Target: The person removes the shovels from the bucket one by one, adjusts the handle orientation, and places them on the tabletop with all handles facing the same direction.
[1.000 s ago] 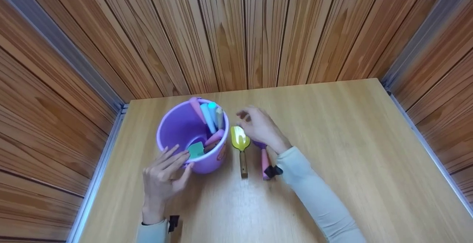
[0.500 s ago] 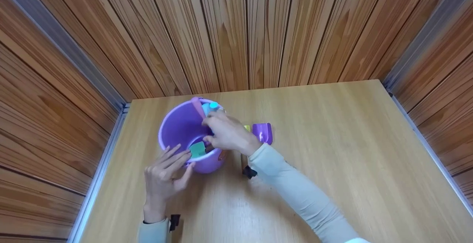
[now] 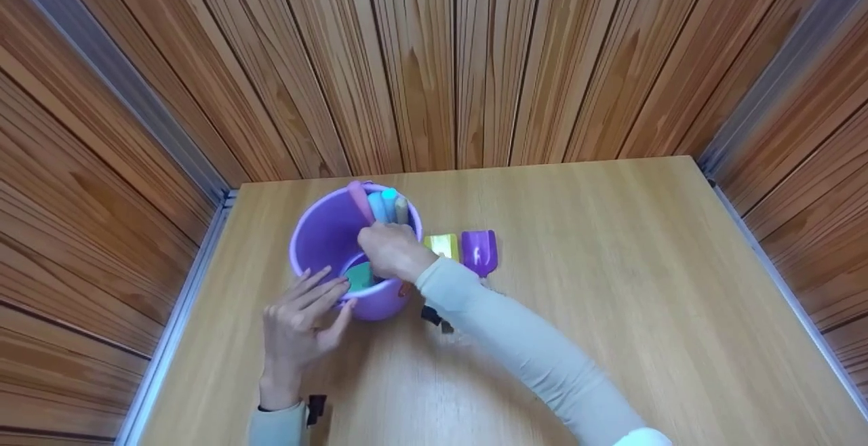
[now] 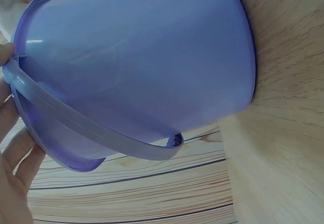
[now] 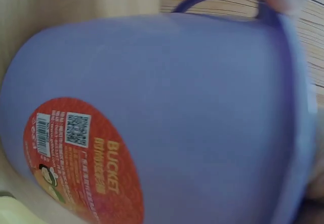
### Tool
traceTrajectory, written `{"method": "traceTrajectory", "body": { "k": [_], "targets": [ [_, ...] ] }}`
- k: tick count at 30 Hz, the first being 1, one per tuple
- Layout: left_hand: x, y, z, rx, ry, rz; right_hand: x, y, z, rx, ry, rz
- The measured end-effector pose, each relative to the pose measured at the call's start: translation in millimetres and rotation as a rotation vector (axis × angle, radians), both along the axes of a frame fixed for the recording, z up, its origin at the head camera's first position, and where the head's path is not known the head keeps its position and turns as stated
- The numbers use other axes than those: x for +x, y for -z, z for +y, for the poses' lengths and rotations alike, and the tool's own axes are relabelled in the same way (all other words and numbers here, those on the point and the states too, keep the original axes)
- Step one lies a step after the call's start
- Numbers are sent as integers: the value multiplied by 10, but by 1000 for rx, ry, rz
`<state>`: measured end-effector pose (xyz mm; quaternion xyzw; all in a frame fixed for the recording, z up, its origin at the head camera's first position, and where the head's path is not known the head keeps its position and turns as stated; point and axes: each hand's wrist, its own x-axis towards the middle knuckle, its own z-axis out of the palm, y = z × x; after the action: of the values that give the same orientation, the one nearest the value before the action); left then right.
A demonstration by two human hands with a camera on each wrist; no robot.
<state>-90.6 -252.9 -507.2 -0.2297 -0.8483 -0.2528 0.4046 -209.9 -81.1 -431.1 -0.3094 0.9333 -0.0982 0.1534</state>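
Note:
A purple bucket (image 3: 380, 307) stands on the table, its mouth facing up and its handle (image 4: 91, 128) hanging down one side. My left hand (image 3: 302, 324) holds the near-left rim, fingers over the edge and thumb outside. Inside the bucket's right part is my right hand (image 3: 390, 249), knuckles up; its fingertips and whatever they may touch are hidden. Beyond it, a pink handle (image 3: 359, 200), blue handles (image 3: 377, 207) and a tan handle (image 3: 401, 211) lean on the far rim. A flat green piece (image 3: 359, 276) lies low inside, near the left fingers.
Right of the bucket lie a yellow trowel (image 3: 442, 246) and a small purple shovel (image 3: 479, 251), their handles hidden by the right sleeve (image 3: 515, 337). Wood-panelled walls (image 3: 434, 59) border the wooden table (image 3: 610, 263). A red label (image 5: 81, 158) is on the bucket's side.
My right hand has moved left from above the yellow trowel and the purple shovel into the bucket, covering the pink handle low inside. My left hand stays on the rim.

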Motion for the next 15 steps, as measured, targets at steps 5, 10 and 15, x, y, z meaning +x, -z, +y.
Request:
{"method": "traceTrajectory", "body": {
  "k": [5, 10, 15],
  "targets": [
    [-7, -3, -10, -9, -3, 16, 4, 57, -210, 220, -4, 86],
    [-7, -5, -16, -25, -7, 29, 43, 104, -392, 438, -7, 125],
    [-13, 6, -16, -17, 16, 58, 77, 111, -479, 562, -22, 121]
  ]
}}
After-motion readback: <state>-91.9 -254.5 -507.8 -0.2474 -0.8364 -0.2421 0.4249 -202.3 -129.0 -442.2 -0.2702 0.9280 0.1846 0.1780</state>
